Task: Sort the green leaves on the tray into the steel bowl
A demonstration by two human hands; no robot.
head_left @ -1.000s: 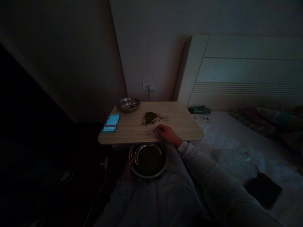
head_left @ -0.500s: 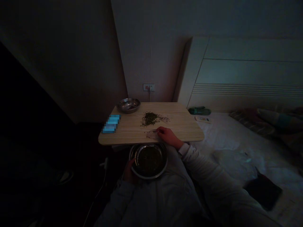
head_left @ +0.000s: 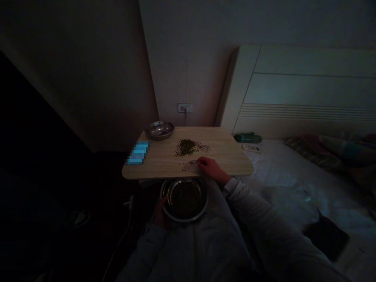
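My left hand (head_left: 160, 213) is closed on the left rim of a metal bowl (head_left: 205, 209), held at my lap just below the table's front edge. Dark green bits lie in this bowl; the dim light hides their kind. Over the front of the wooden table (head_left: 229, 162), my right hand (head_left: 210, 168) pinches a thin, see-through piece (head_left: 192, 167), perhaps plastic. Several small dark bits (head_left: 184, 169) lie beside it. Farther back is a heap of small green grains (head_left: 187, 147), with darker bits (head_left: 205, 147) scattered to its right.
A second metal bowl (head_left: 160, 130) stands at the table's back left corner. In front of it lies a phone-like lit screen (head_left: 138, 152), blurred out. On the bed to the right are a green bottle (head_left: 248, 138), a pale remote (head_left: 252, 148) and a dark flat item (head_left: 326, 238).
My right hand has shifted slightly to the right with the see-through piece, and several dark bits show more plainly at its left. My left hand and its bowl have hardly moved.
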